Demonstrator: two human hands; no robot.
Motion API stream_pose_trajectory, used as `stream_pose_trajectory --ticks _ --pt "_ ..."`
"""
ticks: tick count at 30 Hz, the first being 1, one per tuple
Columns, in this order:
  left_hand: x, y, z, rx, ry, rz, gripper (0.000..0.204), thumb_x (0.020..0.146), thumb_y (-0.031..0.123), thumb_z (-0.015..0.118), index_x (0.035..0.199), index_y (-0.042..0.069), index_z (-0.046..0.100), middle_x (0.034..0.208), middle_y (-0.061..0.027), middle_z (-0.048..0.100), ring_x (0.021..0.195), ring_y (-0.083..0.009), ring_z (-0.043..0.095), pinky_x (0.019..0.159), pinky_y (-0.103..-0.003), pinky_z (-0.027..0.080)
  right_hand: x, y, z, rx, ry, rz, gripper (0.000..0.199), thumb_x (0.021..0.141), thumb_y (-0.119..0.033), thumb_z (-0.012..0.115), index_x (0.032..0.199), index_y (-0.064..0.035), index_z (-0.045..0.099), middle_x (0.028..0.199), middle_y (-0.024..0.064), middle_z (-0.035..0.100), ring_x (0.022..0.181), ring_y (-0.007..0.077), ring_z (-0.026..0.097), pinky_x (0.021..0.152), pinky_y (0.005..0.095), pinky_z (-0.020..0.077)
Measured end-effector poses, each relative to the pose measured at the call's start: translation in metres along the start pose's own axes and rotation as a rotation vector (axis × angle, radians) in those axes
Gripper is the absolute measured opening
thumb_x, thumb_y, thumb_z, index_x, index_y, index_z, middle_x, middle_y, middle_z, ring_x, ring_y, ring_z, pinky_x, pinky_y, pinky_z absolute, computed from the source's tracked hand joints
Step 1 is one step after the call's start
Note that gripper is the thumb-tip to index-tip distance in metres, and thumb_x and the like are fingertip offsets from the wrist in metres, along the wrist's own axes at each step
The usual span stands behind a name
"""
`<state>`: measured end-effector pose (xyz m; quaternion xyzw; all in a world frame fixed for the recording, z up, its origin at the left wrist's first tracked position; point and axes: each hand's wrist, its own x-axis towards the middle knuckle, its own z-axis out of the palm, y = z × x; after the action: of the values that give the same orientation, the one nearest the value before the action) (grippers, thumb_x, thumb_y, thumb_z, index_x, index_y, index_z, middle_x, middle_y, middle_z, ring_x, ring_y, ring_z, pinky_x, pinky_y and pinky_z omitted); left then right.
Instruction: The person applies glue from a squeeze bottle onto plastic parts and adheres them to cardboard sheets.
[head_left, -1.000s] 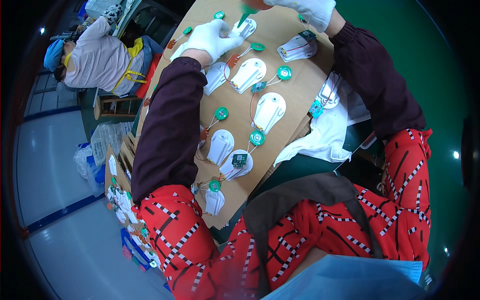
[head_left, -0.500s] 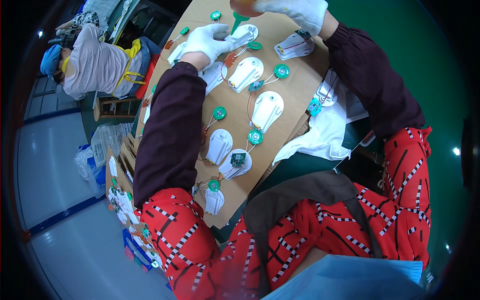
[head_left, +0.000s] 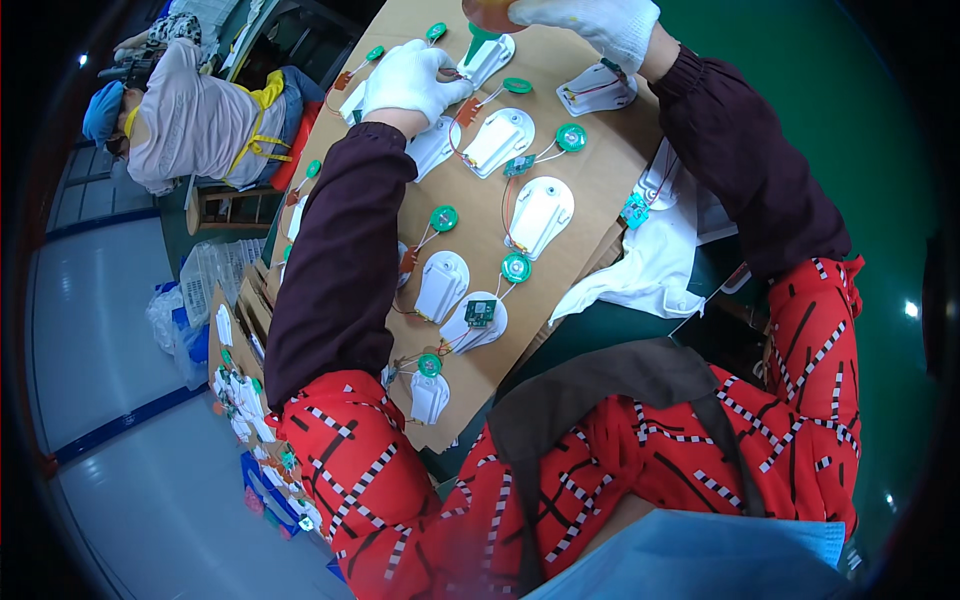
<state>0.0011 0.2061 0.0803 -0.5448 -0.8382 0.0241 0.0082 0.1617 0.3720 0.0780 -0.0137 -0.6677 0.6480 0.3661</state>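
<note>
Cardboard-topped counter [head_left: 595, 155] ends at seven o'clock, bare toward one. Left hand [head_left: 412, 82], at eleven, curls narrowly beside a white housing [head_left: 490, 60] at twelve, grip unclear; right hand [head_left: 605, 28], at one, grasps a green-nozzled dispenser [head_left: 477, 44].

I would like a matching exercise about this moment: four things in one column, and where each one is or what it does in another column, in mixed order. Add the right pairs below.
Things
1. Right hand
2. Left hand
3. Cloth
4. Cap

Place or state
A. Blue, worn by the co-worker
B. White, lying by the right edge of the cardboard
C. Gloved, holding the bottle
D. Gloved, beside the white part at the tip of the green nozzle

Right pairs
1-C, 2-D, 3-B, 4-A
</note>
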Motion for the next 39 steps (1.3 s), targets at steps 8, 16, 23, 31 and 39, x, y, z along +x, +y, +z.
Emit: stream_pose_trajectory --ticks 8,16,23,31,39 --pt "-0.002 -0.001 0.002 0.021 0.021 -0.008 0.038 0.076 0.037 0.075 0.1 0.008 0.071 0.101 -0.0097 0.063 0.094 -0.025 0.063 0.085 -0.035 0.048 0.001 0.001 0.01 -0.215 -0.034 -0.073 0.074 0.062 -0.018 0.088 0.125 -0.0036 0.051 0.118 0.0099 0.06 0.108 0.0179 0.057 0.095 0.0321 0.0452" --pt "0.003 -0.009 0.006 -0.147 -0.046 -0.066 0.037 0.073 0.039 0.075 0.096 0.01 0.074 0.102 -0.0146 0.064 0.096 -0.0305 0.062 0.085 -0.039 0.049 0.002 -0.005 0.009 -0.506 -0.137 -0.079 0.081 0.054 -0.03 0.092 0.122 -0.006 0.054 0.115 0.0106 0.062 0.104 0.0193 0.06 0.092 0.0331 0.0474" --pt "0.001 -0.003 0.005 -0.057 0.002 0.031 0.033 0.076 0.03 0.075 0.097 0.006 0.071 0.098 -0.0127 0.063 0.089 -0.0277 0.064 0.082 -0.035 0.05 -0.003 0.012 -0.009 -0.082 -0.156 -0.056 0.077 0.058 -0.017 0.091 0.124 -0.0048 0.053 0.116 0.0083 0.061 0.104 0.0179 0.059 0.092 0.0322 0.0473" --pt "-0.001 -0.007 0.006 -0.085 -0.008 0.039 0.031 0.074 0.03 0.074 0.096 0.009 0.072 0.098 -0.0126 0.064 0.092 -0.0285 0.063 0.082 -0.037 0.05 -0.011 -0.007 -0.012 0.058 -0.172 0.075 0.068 0.068 -0.009 0.083 0.127 -0.0032 0.051 0.116 0.0063 0.061 0.105 0.0147 0.057 0.091 0.0307 0.0469" --pt "0.001 -0.008 0.009 -0.064 0.015 0.053 0.032 0.072 0.032 0.075 0.096 0.01 0.073 0.1 -0.0134 0.065 0.094 -0.0287 0.063 0.082 -0.039 0.05 -0.001 0.003 -0.006 0.078 -0.056 0.056 0.068 0.069 -0.01 0.082 0.129 -0.0031 0.049 0.116 0.0062 0.061 0.105 0.0144 0.057 0.092 0.0304 0.0462"
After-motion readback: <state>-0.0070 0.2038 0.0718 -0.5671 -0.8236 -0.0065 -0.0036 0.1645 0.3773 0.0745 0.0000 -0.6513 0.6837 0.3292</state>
